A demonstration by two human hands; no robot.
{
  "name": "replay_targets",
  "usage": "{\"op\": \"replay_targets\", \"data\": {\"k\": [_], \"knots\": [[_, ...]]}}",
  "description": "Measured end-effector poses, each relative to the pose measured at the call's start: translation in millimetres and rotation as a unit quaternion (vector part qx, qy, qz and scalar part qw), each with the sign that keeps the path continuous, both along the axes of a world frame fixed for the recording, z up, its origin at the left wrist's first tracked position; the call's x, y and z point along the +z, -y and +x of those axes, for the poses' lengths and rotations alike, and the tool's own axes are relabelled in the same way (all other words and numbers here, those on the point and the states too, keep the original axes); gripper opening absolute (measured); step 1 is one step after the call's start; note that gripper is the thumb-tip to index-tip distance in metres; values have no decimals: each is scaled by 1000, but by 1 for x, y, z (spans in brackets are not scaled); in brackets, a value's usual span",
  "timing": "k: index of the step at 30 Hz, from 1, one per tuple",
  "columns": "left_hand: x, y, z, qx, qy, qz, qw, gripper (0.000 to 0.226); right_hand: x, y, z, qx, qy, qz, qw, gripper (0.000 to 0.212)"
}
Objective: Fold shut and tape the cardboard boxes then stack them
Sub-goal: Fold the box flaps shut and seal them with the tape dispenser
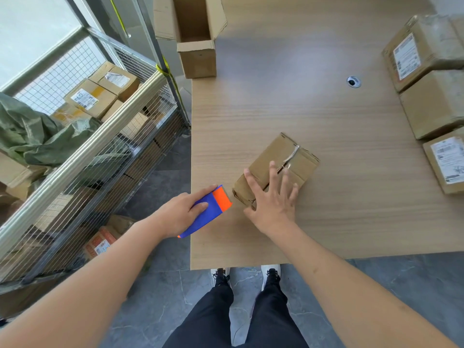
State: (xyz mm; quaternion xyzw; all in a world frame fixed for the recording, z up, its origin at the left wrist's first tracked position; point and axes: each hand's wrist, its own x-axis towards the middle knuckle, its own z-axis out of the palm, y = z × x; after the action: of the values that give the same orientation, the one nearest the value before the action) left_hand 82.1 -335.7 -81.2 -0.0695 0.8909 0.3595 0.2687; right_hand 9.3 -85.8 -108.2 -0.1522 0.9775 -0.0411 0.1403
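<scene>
Your right hand [272,197] is pressing flat, fingers spread, on the small box [276,172]; your left hand [184,209] is gripping the tape dispenser [208,212] at its eight o'clock. It's folded, taping unfinished; the open box [195,33] at eleven o'clock is waiting.

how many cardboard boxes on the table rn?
5. One closed box under the right hand; one open box at the far left edge; three sealed boxes along the right edge. More may sit beyond the frame.
</scene>
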Motion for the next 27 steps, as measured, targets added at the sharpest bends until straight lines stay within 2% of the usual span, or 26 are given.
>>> {"op": "replay_targets", "data": {"k": [2, 5, 8, 11, 13, 15, 17, 18, 21, 27], "knots": [[6, 5, 2, -15, -16, 13, 1000, 54, 3, -6, 2, 21, 17, 5, 1000, 101], [16, 11, 7, -40, -39, 48, 997, 61, 8, -20, -5, 115, 35, 3, 993, 94], [26, 9, 10, -59, -62, 63, 994, 67, 13, -33, -13, 222, 48, -19, 974, 105], [35, 3, 11, -65, -89, 65, 992, 69, 23, -37, -23, 259, 77, -29, 962, 111], [43, -3, 12, -71, -103, 66, 990, 71, 35, -35, -29, 247, 125, -63, 959, 99], [51, -11, 12, -75, -116, 68, 988, 73, 50, -32, -29, 171, 189, -203, 945, 78], [57, -19, 12, -72, -129, 72, 986, 74, 67, -29, -24, 62, 285, -383, 876, 58], [61, -23, 12, -70, -133, 72, 986, 73, 76, -28, -21, 32, 322, -435, 841, 47], [74, -36, 16, -63, -149, 71, 984, 73, 94, -29, -17, 14, 356, -475, 805, 25], [105, -67, 20, -60, -190, 59, 978, 76, 121, -57, -22, -12, 381, -526, 760, 14]]}}
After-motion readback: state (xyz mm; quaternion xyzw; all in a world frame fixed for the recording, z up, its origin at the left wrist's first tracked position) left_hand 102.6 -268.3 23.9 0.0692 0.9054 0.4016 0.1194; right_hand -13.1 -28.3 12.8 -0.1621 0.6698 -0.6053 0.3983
